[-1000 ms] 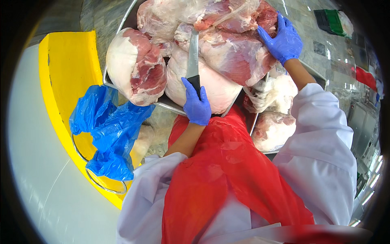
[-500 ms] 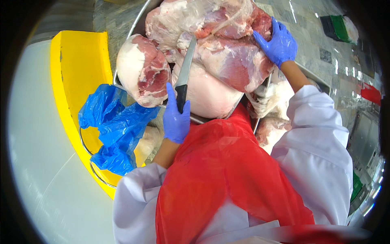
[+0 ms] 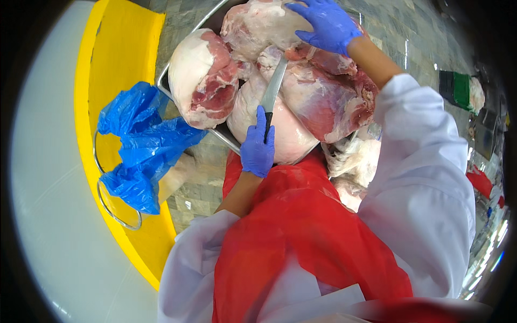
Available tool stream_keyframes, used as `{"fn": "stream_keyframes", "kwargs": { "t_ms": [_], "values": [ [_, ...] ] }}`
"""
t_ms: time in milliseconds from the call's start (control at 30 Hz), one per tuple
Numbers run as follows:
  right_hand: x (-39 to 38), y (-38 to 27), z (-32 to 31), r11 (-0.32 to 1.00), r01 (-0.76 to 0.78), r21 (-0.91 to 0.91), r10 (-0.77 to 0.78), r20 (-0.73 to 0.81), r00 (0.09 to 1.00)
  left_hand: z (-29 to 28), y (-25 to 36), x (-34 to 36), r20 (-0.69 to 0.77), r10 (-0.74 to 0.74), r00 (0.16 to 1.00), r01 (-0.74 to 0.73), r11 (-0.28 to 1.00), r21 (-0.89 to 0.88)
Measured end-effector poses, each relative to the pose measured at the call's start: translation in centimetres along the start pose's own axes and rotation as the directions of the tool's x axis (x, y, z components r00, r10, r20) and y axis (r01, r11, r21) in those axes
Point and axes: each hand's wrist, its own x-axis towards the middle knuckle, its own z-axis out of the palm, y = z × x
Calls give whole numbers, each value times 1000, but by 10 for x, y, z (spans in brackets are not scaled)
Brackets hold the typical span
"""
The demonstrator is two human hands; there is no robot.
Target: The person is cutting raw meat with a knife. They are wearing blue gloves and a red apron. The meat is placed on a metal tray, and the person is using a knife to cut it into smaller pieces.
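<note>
The left hand [image 3: 257, 152] grips a black-handled butcher's knife [image 3: 276, 85], index finger along the handle, perhaps for control; the blade points away from the body. Directly beneath the blade lies a pale, skin-covered meat cut [image 3: 288, 132]. Just right of the grip is a redder raw cut [image 3: 326, 99]; to its left, a white-and-red joint [image 3: 195, 81] leans over the rim of the metal tray [image 3: 225, 140], apparently because the pile crowds it. Beyond the knife tip, the right hand [image 3: 331, 29] spreads its fingers over the far meat, holding nothing, probably steadying it; contact pressure cannot be told.
</note>
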Motion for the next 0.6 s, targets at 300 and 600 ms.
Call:
{"fn": "stream_keyframes", "kwargs": {
  "t_ms": [300, 600],
  "values": [
    [29, -15, 81, 990, -58, -126, 129, 691, 711, -43, -48, -24, 126, -16, 992, 27, 996, -84],
    [22, -11, 114, 844, -519, 135, 444, 366, 818, -98, -82, -63, 65, -98, 993, 109, 972, -208]
  ]
}}
